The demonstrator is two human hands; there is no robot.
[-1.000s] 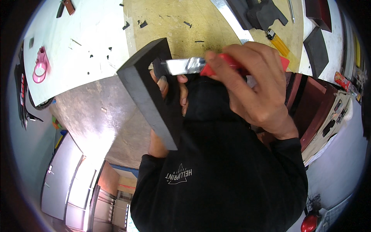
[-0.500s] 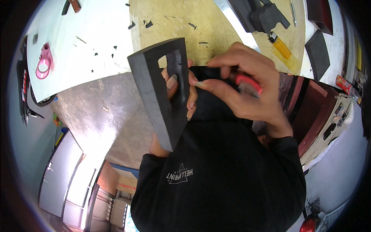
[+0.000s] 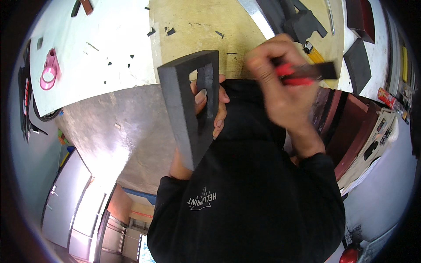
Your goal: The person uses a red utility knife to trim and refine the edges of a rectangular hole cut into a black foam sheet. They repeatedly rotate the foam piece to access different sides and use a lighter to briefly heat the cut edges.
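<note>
A thick black foam-like block [image 3: 178, 107] with a slot cut through it stands tilted in front of my torso. My left hand [image 3: 222, 105] grips it, the thumb showing inside the slot and the fingers wrapped around the right side. Apart from the block, to its right, my right hand [image 3: 283, 94] is closed around a red-and-black hand tool [image 3: 285, 70]. Motion smears this tool, so its exact kind is unclear. Its dark flat end points to the right.
Small black scraps [image 3: 171, 31] lie on the table [image 3: 188, 15]. Dark cut pieces [image 3: 302, 24], a yellow lighter [image 3: 313, 53] and a metal ruler-like strip [image 3: 256, 17] are at the far right. A pink tape dispenser [image 3: 49, 72] sits at left.
My right hand has moved away from the block, to the right, turning the tool so more of it shows. The block has shifted slightly right, still in my left hand.
</note>
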